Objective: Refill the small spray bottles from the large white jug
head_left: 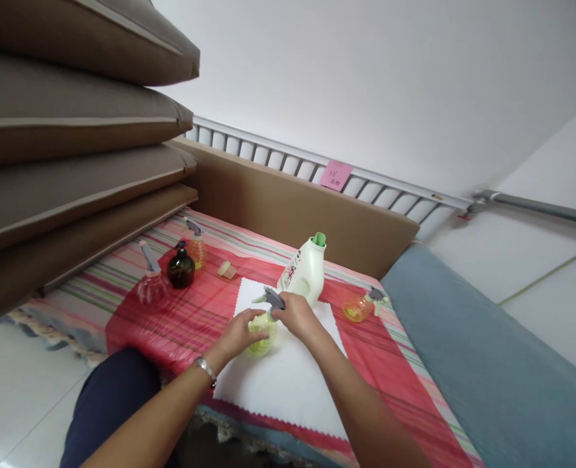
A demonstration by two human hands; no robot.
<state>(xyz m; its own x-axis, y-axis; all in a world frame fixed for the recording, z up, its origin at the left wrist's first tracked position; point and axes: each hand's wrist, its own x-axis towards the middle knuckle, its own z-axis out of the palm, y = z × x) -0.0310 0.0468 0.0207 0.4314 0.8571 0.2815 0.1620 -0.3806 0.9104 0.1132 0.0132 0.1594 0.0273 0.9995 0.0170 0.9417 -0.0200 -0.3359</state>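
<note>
A yellow-green spray bottle [261, 344] with a grey trigger head [271, 298] is between my hands, above a white cloth [288, 390]. My left hand [242, 333] wraps round the bottle's body. Up at the neck, my right hand [295, 315] grips the grey trigger head; whether the head is screwed down I cannot tell. Just behind stands a white jug [310, 266] with a green opening at its top.
At the left are a clear spray bottle [152, 289], a dark pump bottle [181, 268], an orange spray bottle [197, 250] and a small beige block [226, 270]. Another orange spray bottle [359, 309] lies tipped at the right. Stacked cushions [73, 143] rise at the left; a brown board [288, 205] borders the back.
</note>
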